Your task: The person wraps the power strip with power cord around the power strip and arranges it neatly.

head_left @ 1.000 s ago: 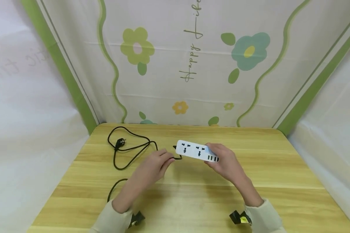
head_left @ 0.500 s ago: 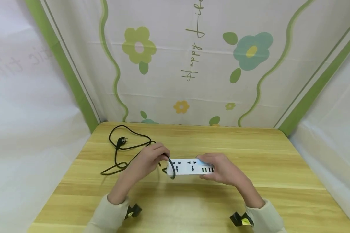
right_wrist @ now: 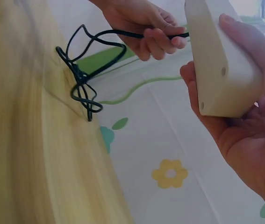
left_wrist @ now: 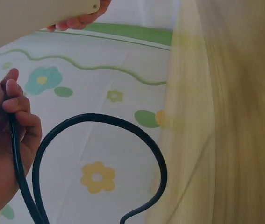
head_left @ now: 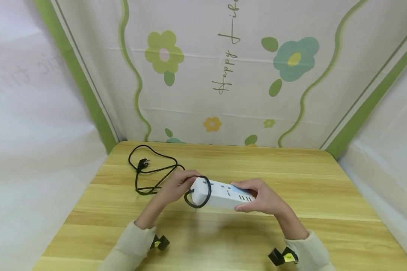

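A white power strip (head_left: 220, 194) with sockets and USB ports is held above the table, tilted so its cord end faces the person. My right hand (head_left: 262, 197) grips its USB end, thumb on one side and fingers on the other; its pale underside shows in the right wrist view. At the other end my left hand (head_left: 176, 186) pinches the black cord (left_wrist: 14, 140) between thumb and curled fingers. From that end the cord loops across the strip's top. In the left wrist view, another bend of it hangs beside the hand.
The rest of the cord lies in loose loops on the wooden table (head_left: 308, 184) at the back left, with its black plug (head_left: 143, 165) among them. A white flowered curtain (head_left: 203, 75) stands behind the table's back edge, with cloth at both sides.
The left hand has drawn the cord up over the strip's end, forming a loop round it. The strip has moved slightly left and down and tipped. Some cord has shifted on the table.
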### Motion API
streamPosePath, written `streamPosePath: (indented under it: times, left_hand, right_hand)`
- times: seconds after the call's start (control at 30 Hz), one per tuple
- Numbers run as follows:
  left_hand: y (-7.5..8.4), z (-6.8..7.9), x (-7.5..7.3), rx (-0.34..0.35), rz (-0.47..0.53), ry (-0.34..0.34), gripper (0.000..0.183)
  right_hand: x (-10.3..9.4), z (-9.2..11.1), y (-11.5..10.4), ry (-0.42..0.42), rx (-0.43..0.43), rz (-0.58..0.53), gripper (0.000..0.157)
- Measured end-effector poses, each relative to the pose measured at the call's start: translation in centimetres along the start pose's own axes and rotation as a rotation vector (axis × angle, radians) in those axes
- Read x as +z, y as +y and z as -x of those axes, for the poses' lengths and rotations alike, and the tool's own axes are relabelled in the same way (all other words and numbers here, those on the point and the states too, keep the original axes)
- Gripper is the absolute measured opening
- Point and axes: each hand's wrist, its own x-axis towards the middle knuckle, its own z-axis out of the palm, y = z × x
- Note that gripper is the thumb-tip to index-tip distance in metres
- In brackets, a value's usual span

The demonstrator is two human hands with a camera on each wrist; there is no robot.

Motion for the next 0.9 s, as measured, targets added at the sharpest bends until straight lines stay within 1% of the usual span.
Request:
streamPosePath:
  times: [0.07, 0.13, 0.2, 0.27, 0.33, 0.4, 0.53, 0.63, 0.77, 0.9]
  left_hand:
    - [0.0, 0.0, 0.4, -0.044, -0.012, 0.002, 0.021]
    - [-0.1, 0.0, 0.7, -0.069, -0.031, -0.008, 0.023]
    - [-0.1, 0.1, 0.9, -0.094, -0.038, -0.016, 0.025]
    - [-0.1, 0.2, 1.2, -0.122, -0.026, -0.029, 0.026]
    - [0.1, 0.1, 1.5, -0.142, -0.015, -0.036, 0.026]
    - [0.4, -0.1, 1.7, -0.148, -0.007, -0.039, 0.027]
    - [0.7, -0.2, 2.0, -0.139, 0.01, -0.036, 0.027]
    - [0.9, -0.3, 2.2, -0.136, 0.018, -0.038, 0.027]
    - [1.0, -0.3, 2.5, -0.15, 0.021, -0.061, 0.027]
    - [1.0, -0.2, 2.8, -0.201, 0.033, -0.076, 0.027]
  right_hand:
    - [-0.4, 0.1, -0.2, 0.025, -0.007, -0.031, 0.062]
    - [-0.9, 0.3, -0.4, 0.063, -0.021, -0.045, 0.062]
    - [-1.4, 0.5, -0.7, 0.115, -0.017, -0.053, 0.062]
    - [-1.9, 0.8, -1.0, 0.186, 0.003, -0.033, 0.062]
    - [-2.4, 1.0, -1.4, 0.247, 0.042, -0.005, 0.059]
    - [-2.8, 1.2, -1.6, 0.294, 0.101, 0.035, 0.058]
    - [-3.1, 1.0, -2.1, 0.342, 0.191, 0.074, 0.056]
    - [-3.1, 0.9, -2.3, 0.388, 0.241, 0.088, 0.056]
    - [-3.2, 0.9, -2.3, 0.469, 0.302, 0.109, 0.058]
    - [-3.6, 1.1, -2.2, 0.54, 0.338, 0.157, 0.061]
